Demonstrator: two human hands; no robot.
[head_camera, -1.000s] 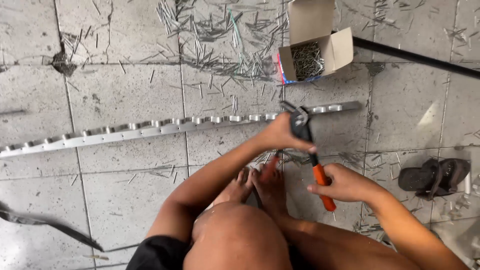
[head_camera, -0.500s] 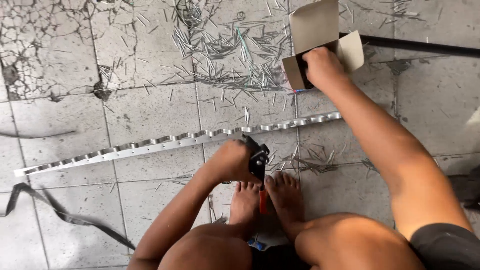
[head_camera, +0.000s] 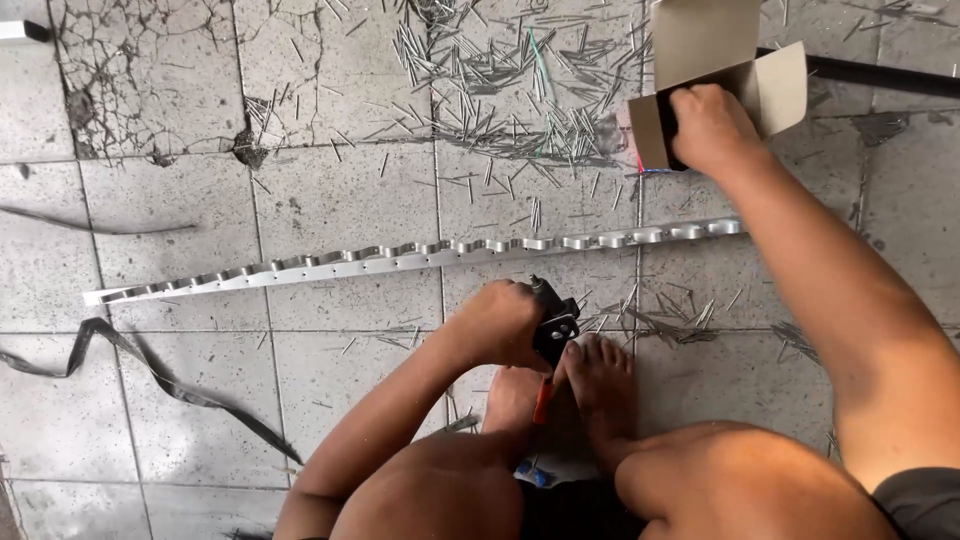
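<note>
The left hand (head_camera: 505, 325) is closed around the head of a riveter (head_camera: 553, 335), held upright just above the feet on the floor (head_camera: 340, 200). The right hand (head_camera: 712, 128) reaches forward into an open box (head_camera: 715, 70), its fingers hidden inside. Between both hands, a metal rail (head_camera: 400, 258) lies crosswise, nearer the left hand.

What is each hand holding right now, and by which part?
The left hand holds a rivet tool by its black head end; the orange handle points down between the feet. The right hand reaches into a small cardboard box; whatever it grips is hidden.
</note>
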